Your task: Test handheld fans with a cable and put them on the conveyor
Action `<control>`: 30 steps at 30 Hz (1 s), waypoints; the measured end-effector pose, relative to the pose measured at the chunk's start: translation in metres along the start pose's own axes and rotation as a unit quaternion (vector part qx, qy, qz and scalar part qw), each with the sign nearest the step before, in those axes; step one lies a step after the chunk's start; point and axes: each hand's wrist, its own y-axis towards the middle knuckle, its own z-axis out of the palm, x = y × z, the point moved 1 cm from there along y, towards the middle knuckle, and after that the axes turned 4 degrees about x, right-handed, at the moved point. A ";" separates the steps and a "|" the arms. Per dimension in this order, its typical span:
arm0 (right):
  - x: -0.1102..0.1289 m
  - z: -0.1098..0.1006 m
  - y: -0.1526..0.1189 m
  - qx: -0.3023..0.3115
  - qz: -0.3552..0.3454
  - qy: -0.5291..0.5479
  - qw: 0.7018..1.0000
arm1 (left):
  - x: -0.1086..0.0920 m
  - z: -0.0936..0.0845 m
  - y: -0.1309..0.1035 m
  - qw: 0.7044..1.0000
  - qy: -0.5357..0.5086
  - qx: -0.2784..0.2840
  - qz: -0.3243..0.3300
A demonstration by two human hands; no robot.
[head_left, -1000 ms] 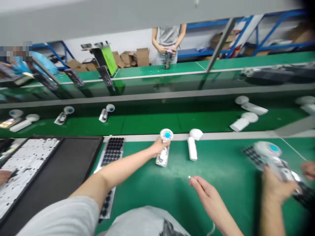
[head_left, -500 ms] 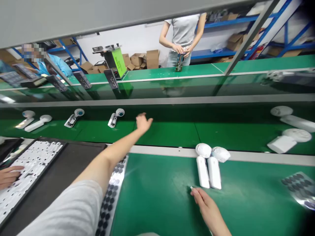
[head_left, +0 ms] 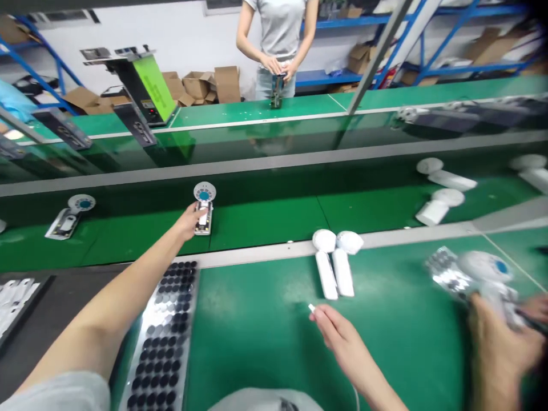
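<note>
My left hand (head_left: 188, 221) reaches across to the green conveyor and is closed on the handle of a white round-headed device (head_left: 204, 194). That device has a blue disc in its head, and its handle is open with the inner parts showing. Close to me, my right hand (head_left: 336, 326) pinches a small white cable plug (head_left: 311, 308); a thin white cable (head_left: 357, 398) shows below the wrist. Beyond the right hand, two closed white devices (head_left: 326, 274) lie side by side on the green bench (head_left: 257, 319).
Another opened device (head_left: 68, 221) lies on the conveyor (head_left: 265, 220) at left, closed ones (head_left: 445, 181) at right. A sheet of black round pads (head_left: 160, 348) lies beside my left arm. At right a co-worker's hands (head_left: 500, 337) hold a device. Someone stands across the line.
My left hand, open before, has closed on an opened device on the conveyor. The view has swung right, and a co-worker's hands have appeared there. My right hand still pinches the plug.
</note>
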 end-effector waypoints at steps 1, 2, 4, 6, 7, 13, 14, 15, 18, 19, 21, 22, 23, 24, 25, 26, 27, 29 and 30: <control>0.007 0.001 -0.005 0.007 -0.013 0.008 1.000 | 0.007 0.024 -0.017 0.999 -0.026 0.043 -0.013; 0.015 0.003 -0.011 0.012 -0.031 0.011 0.999 | 0.015 0.049 -0.036 0.995 -0.047 0.080 -0.030; 0.030 0.006 -0.022 0.009 -0.074 -0.001 0.997 | 0.029 0.095 -0.080 0.985 -0.086 0.136 -0.062; 0.042 0.009 -0.033 -0.004 -0.115 -0.027 0.993 | 0.039 0.132 -0.122 0.974 -0.113 0.176 -0.086; 0.048 0.010 -0.038 -0.011 -0.133 -0.039 0.990 | 0.043 0.146 -0.141 0.969 -0.122 0.193 -0.098; 0.059 0.012 -0.064 -0.052 -0.196 -0.036 0.979 | 0.046 0.176 -0.205 0.936 -0.177 0.261 -0.157; 0.059 0.012 -0.068 -0.052 -0.201 -0.037 0.978 | 0.045 0.176 -0.210 0.936 -0.174 0.261 -0.161; 0.059 0.012 -0.071 -0.051 -0.204 -0.040 0.977 | 0.045 0.175 -0.214 0.937 -0.168 0.259 -0.163; 0.059 0.014 -0.079 -0.049 -0.210 -0.053 0.975 | 0.048 0.172 -0.223 0.947 -0.146 0.244 -0.151; 0.059 0.014 -0.080 -0.049 -0.210 -0.059 0.975 | 0.050 0.171 -0.226 0.950 -0.136 0.241 -0.142; 0.058 0.014 -0.083 -0.046 -0.206 -0.077 0.974 | 0.052 0.169 -0.229 0.959 -0.102 0.236 -0.116; 0.057 0.015 -0.084 -0.041 -0.203 -0.093 0.974 | 0.053 0.168 -0.231 0.964 -0.079 0.234 -0.098; 0.056 0.015 -0.084 -0.037 -0.199 -0.112 0.973 | 0.053 0.168 -0.233 0.967 -0.055 0.235 -0.078; 0.055 0.015 -0.085 -0.031 -0.196 -0.130 0.971 | 0.053 0.168 -0.235 0.969 -0.032 0.237 -0.061; 0.054 0.015 -0.086 -0.024 -0.193 -0.143 0.970 | 0.052 0.167 -0.237 0.969 -0.015 0.241 -0.050; 0.053 0.015 -0.086 -0.017 -0.191 -0.146 0.970 | 0.052 0.167 -0.238 0.968 -0.003 0.246 -0.051; 0.052 0.015 -0.086 -0.009 -0.190 -0.142 0.972 | 0.051 0.167 -0.239 0.966 0.002 0.251 -0.060; 0.050 0.015 -0.086 0.004 -0.183 -0.118 0.976 | 0.050 0.166 -0.242 0.963 0.000 0.253 -0.091; 0.050 0.015 -0.085 0.008 -0.177 -0.108 0.978 | 0.050 0.165 -0.242 0.963 -0.004 0.249 -0.105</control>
